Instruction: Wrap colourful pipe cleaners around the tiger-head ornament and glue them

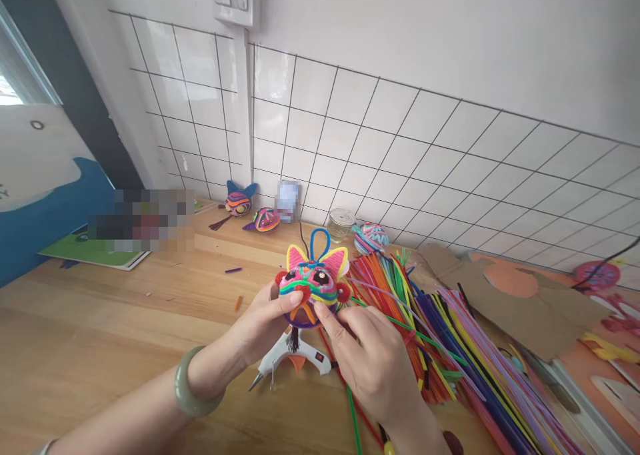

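1. The left arm rises from the lower left, a pale green bangle [186,389] around its wrist; the left hand [263,318] is closed on the side of a colourful face ornament [311,278], its thumb lying over the red nose

2. The right hand [373,355] comes up from the lower right with its back towards the camera; its index finger points up and left, the tip touching the ornament's lower face, and the other fingers are bent. Its thumb is hidden, so I cannot tell whether it grips anything

3. The ornament is held up between the hands, above the worktop [150,328], face towards the camera, with pink ears edged in yellow, a blue loop on top and a dark tassel [293,339] hanging below

4. Beneath it on the worktop lies a white glue gun [277,350], its nozzle pointing to the lower left

5. To the right, bundles of fuzzy craft stems [480,368] in many colours lie beside brown cardboard [525,308]

6. Along the wall stand or lie a blue-eared ornament [238,203], a striped ornament [266,219], a clear round container or spool [342,223] and a blue-and-pink ball [371,239]
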Demonstrator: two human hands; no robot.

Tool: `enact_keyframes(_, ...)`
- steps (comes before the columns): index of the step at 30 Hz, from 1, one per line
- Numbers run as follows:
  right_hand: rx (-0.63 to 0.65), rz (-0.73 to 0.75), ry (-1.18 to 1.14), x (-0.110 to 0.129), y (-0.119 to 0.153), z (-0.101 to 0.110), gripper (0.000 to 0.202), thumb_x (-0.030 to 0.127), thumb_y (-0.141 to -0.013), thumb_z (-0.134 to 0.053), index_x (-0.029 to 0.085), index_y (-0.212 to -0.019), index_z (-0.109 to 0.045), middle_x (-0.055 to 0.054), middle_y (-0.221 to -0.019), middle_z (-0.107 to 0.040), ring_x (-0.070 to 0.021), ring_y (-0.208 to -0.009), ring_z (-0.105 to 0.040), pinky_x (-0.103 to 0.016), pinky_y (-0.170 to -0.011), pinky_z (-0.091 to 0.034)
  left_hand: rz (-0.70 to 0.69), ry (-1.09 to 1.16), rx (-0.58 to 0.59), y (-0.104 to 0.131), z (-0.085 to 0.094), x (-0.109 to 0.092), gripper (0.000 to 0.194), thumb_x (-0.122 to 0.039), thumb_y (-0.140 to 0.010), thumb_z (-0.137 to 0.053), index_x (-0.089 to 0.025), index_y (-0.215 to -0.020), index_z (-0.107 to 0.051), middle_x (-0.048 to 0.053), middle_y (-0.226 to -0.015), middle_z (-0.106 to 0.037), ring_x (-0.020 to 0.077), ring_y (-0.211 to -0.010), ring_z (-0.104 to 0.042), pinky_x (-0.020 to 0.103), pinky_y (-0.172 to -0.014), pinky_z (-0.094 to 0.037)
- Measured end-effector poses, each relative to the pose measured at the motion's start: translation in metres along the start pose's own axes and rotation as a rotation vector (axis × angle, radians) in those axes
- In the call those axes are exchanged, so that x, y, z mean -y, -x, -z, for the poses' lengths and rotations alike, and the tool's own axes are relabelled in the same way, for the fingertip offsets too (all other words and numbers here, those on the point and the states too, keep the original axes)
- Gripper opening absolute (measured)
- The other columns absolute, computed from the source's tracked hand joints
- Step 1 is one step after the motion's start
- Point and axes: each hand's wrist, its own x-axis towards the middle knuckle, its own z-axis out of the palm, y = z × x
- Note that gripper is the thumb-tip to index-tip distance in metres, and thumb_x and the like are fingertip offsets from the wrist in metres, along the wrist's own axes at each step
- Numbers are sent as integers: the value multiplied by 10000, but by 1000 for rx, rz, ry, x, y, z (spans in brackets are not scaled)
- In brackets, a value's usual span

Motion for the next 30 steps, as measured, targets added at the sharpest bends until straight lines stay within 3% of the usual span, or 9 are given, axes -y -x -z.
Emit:
enact_keyframes(10, 54, -13, 9, 2, 2, -3, 378, 49, -963, -457, 70, -1323, -570, -76, -778, -571, -197, -718, -489, -345, -638, -402, -1, 32, -51, 0, 2, 2, 569, -355, -713, -812, -144, -1191, -587, 158, -1150, -708, 319, -1037, -673, 409, -892, -510)
enact_keyframes(17, 73, -10, 47, 3, 3, -5, 386, 53, -956, -461, 72, -1324, -573, -80, -799, -566, -204, -709, -458, -348, -620, -384, -27, -35, 1, -2, 0, 2, 432, -346, -744, -787, -133, -1097, -657, 125, -970, -754, 263, -858, -711, 345, -780, -526)
enact_keyframes(26, 53, -4, 64, 5, 1, -5, 364, 54, -958, -458, 69, -1293, -599, -77, -780, -565, -205, -697, -459, -346, -608, -375, -10, -72, -2, -1, 0, 1, 303, -331, -758, -774, -120, -969, -715, 103, -876, -759, 231, -802, -705, 313, -764, -519)
enact_keyframes(30, 46, 4, 60, 6, 1, -4, 362, 44, -956, -457, 66, -1288, -599, -81, -783, -579, -206, -708, -477, -354, -632, -385, 4, -61, -17, -1, 1, 1, 329, -312, -761, -774, -123, -1020, -702, 109, -909, -759, 239, -844, -705, 321, -804, -517)
